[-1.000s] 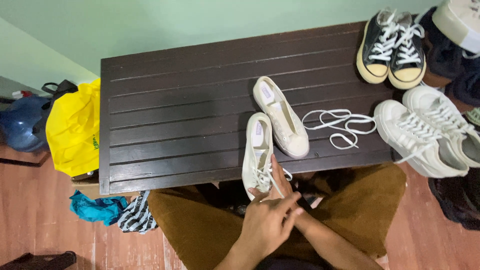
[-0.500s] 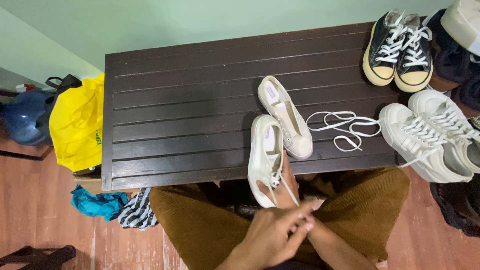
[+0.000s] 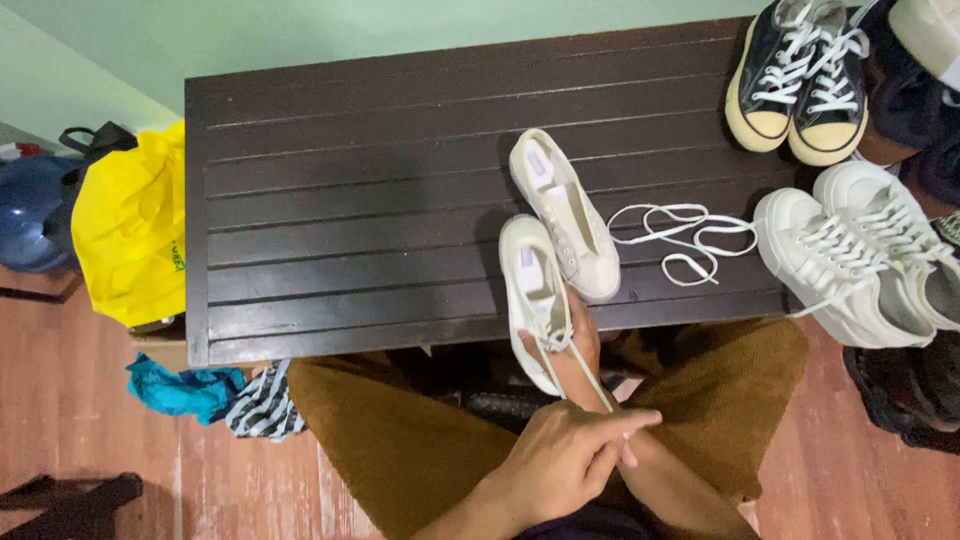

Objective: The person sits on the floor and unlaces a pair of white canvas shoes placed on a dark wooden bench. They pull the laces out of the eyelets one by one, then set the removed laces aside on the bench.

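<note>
Left hand [image 3: 565, 460] pinched shut on a white lace [image 3: 580, 370]. Right hand [image 3: 580, 345] wrapped around the cream shoe [image 3: 535, 290] at the dark table's [image 3: 350, 200] edge.

The left hand [image 3: 565, 465] sits lower and further right than a second ago, drawn back toward the lap, its fingers pinched on the white lace [image 3: 585, 375], which now runs taut from the cream sneaker [image 3: 535, 295] at the bench's [image 3: 350, 200] near edge. The right hand [image 3: 580, 345] is now up against that sneaker's toe end, seemingly steadying it, though the other hand partly hides it. The sneaker itself appears to overhang the near edge slightly more.
</note>
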